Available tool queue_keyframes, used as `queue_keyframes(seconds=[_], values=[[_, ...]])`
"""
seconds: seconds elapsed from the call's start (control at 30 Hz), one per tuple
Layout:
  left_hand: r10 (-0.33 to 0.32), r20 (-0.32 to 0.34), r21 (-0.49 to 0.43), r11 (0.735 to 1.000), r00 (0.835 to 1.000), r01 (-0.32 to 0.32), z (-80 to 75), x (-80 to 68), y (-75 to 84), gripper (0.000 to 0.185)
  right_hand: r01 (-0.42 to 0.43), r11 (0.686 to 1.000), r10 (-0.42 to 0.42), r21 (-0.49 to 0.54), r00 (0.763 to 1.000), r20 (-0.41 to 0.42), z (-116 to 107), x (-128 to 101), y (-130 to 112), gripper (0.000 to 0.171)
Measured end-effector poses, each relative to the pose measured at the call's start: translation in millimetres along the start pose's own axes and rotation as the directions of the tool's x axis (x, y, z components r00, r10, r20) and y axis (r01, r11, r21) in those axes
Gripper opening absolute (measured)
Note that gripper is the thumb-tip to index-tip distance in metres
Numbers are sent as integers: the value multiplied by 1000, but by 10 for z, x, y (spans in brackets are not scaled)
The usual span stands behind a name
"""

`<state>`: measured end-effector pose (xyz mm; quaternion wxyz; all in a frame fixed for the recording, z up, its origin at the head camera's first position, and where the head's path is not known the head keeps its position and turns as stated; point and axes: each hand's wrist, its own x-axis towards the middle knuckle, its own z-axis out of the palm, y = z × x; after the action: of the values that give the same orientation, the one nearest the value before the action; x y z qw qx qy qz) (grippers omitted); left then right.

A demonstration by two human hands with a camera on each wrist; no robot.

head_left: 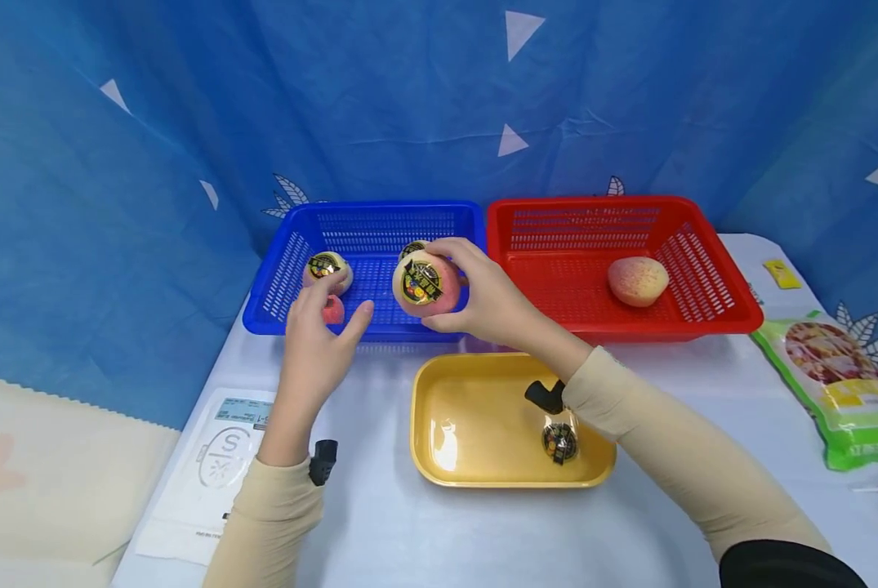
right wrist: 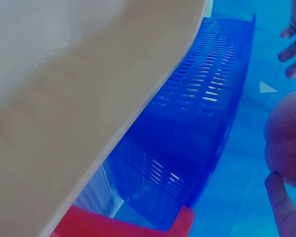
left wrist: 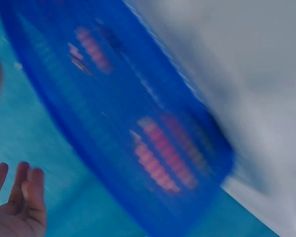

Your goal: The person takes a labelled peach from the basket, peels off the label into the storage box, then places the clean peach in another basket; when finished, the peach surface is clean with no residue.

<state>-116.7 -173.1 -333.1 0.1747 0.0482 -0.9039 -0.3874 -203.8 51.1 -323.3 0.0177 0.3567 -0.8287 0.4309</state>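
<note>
Both forearms reach forward in beige sleeves. The left hand (head_left: 319, 331) hangs with fingers spread and loose, gripping nothing. The right hand (head_left: 483, 296) is raised a little higher, fingers curled in a grasp.

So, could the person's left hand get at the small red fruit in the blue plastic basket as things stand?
Probably yes: the left hand hovers open at the blue plastic basket rim, just beside the small red fruit, with nothing between them. The right hand holds a stickered peach off to the side.
</note>
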Motion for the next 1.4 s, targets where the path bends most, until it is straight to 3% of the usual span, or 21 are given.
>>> queue_keyframes(seconds=[0.13, 0.27, 0.47, 0.63, 0.9, 1.17, 1.3, 1.4], values=[[40, 67, -188, 982, 997, -26, 123, -100, 230, 48, 33, 999, -33, 12, 999, -43, -45, -91, 30, 79], [63, 135, -334, 942, 989, -15, 263, -154, 369, 42, 37, 999, -37, 6, 997, -61, -66, -182, 76, 78], [76, 196, -461, 887, 978, 24, 425, -195, 451, 36, 49, 998, -53, -47, 995, -85, -69, -331, 109, 78], [65, 239, -544, 835, 969, 78, 489, -230, 509, 34, 11, 997, -20, -81, 994, -111, -77, -474, 96, 81], [45, 267, -618, 775, 963, 135, 590, -279, 576, 32, -41, 986, 15, -161, 987, -161, -121, -656, 58, 80], [31, 269, -646, 747, 963, 156, 659, -325, 630, 29, -51, 980, 15, -192, 982, -186, -153, -813, 16, 81], [40, 296, -667, 724, 954, 176, 691, -352, 651, 29, -65, 978, 24, -200, 979, -203, -161, -895, 12, 82], [52, 318, -669, 720, 947, 185, 713, -377, 668, 29, -80, 974, 34, -211, 977, -211, -176, -954, 13, 82]])
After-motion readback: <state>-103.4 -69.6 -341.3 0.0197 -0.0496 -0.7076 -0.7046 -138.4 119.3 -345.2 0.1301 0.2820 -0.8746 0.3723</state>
